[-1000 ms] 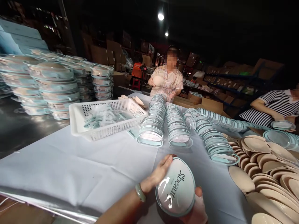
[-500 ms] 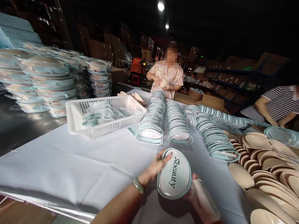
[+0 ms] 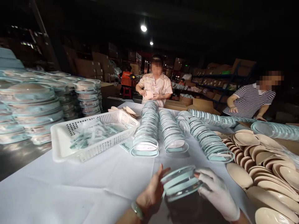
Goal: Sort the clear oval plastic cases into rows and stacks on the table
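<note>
Between my hands is an oval pouch (image 3: 182, 183) with clear plastic and aqua trim, edge-on to me and slightly blurred. My left hand (image 3: 153, 188) is bare, with a bangle at the wrist, and cups the pouch's left end loosely, some fingers extended. My right hand (image 3: 216, 189), in a white glove with a bare fingertip showing, grips the right end. Beyond them, a left row of similar pouches (image 3: 147, 130) and a middle row of pouches (image 3: 173, 133) stretch away over the white-covered table (image 3: 77, 193).
A white perforated basket (image 3: 93, 149) holds small packets. Beige cups (image 3: 268, 174) are heaped at right, near another pouch row (image 3: 207, 137). Tall stacks of filled pouches (image 3: 35, 109) stand at left. One co-worker (image 3: 154, 84) holds a beige cup; another in stripes (image 3: 251, 99) leans at right.
The pouch has turned from its printed face towards me to edge-on. My gloved right hand has come up onto its right end, and my left grip has loosened. The view has shifted.
</note>
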A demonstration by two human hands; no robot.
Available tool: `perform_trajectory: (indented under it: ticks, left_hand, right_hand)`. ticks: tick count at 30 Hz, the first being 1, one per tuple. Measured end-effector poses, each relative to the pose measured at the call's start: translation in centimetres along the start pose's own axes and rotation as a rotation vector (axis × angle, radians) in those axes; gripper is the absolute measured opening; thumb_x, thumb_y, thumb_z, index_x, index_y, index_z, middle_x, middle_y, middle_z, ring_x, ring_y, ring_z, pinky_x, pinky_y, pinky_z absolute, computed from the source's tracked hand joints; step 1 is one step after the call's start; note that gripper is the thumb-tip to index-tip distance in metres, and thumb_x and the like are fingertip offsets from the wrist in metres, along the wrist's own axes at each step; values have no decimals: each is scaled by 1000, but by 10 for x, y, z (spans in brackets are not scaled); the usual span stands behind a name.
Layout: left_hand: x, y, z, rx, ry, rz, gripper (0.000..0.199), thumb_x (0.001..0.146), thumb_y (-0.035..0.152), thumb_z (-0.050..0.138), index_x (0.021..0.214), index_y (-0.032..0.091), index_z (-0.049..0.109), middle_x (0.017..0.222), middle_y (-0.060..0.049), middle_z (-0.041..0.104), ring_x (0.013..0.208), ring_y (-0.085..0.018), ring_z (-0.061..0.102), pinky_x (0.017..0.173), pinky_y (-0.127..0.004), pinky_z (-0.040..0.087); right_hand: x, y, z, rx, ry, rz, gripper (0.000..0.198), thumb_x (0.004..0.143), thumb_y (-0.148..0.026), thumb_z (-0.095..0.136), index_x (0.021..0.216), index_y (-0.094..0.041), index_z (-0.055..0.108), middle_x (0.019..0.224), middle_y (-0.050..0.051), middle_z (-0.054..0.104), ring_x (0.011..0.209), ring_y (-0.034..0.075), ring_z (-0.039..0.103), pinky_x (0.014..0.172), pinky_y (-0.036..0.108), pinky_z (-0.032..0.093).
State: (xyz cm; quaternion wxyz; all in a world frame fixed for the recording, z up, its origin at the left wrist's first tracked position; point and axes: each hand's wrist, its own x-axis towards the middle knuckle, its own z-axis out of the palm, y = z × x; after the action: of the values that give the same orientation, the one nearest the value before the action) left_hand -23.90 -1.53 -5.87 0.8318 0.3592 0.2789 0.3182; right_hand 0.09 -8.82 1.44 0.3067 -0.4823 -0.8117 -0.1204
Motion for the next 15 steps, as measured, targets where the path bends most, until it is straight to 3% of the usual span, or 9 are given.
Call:
perform_trajectory:
  ticks: [2,4,6,9,12,14,15]
  left_hand:
    - [0,7,-5,-81,-20,-22,92,82,83,43,146,17,48,131,-15,69,125,-35,62,104,-49,50]
    - [-3,12,-6,-108,-35,31,80,82,74,56,143,22,52,137,-10,65,131,-33,58,108,-46,46]
    - [-5,13,-5,-105,-17,95,70,75,57,76,135,23,60,138,-8,65,133,-33,56,111,-44,44]
    - [-4,10,-2,-66,43,197,75,62,42,90,129,22,64,143,-10,60,139,-34,49,116,-42,39]
    - [1,7,-1,-9,78,302,86,61,46,91,136,22,58,152,-13,52,147,-34,38,122,-45,30]
    - [3,6,-2,41,93,365,90,63,50,90,141,21,54,153,-16,49,148,-35,36,124,-48,26]
    - [4,6,-3,66,98,383,92,64,51,89,143,21,52,154,-17,48,149,-35,34,124,-49,26]
  right_hand:
    - [1,14,7,-87,55,-52,22,85,-15,55,94,-25,73,99,5,76,87,17,74,74,24,61]
    - [-3,22,14,-180,38,-116,24,83,-13,51,84,-25,71,94,4,77,81,17,74,68,24,61]
    - [-11,26,22,-268,18,-161,25,83,-13,49,82,-25,71,92,3,77,76,17,73,63,25,59]
    - [-24,24,33,-372,70,-172,25,85,-16,50,78,-26,71,89,4,77,73,18,71,60,26,56]
    - [-28,17,37,-371,74,-45,18,81,-22,56,83,-23,73,95,9,76,78,23,70,65,33,58]
    - [-26,11,36,-178,-10,165,23,77,-23,58,93,-23,74,102,10,75,85,26,71,72,37,60]
    - [-25,9,34,19,-74,303,26,77,-25,57,97,-24,74,99,9,74,84,25,70,73,37,60]
